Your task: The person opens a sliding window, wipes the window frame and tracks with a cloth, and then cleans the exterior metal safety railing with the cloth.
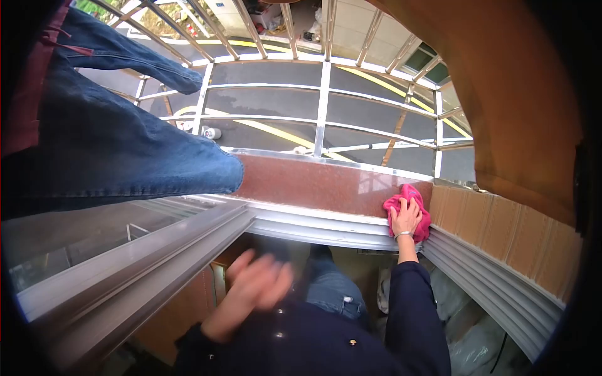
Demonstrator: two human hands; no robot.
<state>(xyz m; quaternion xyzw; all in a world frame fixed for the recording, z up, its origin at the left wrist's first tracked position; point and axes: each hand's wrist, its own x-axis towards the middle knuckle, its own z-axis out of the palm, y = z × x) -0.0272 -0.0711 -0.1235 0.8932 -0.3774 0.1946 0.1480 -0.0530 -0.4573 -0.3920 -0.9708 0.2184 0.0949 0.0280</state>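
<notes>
My right hand (406, 218) presses a bunched pink cloth (424, 219) against the right end of the reddish-brown window sill (301, 182). Its fingers bend over the top of the cloth, and part of the cloth spills onto the white window track (326, 230). A thin bracelet circles that wrist. Lower down, in front of my dark jacket, my left hand (260, 282) is raised and smeared by motion. Nothing shows clearly in it, and how its fingers are held cannot be made out.
Blue jeans (138, 144) hang over the sill's left side, and a large brown cloth (514, 113) hangs at upper right. A metal window cage (323, 106) encloses the sill above a road. A sliding window frame (144, 263) stands at left, with tiled wall (501, 232) at right.
</notes>
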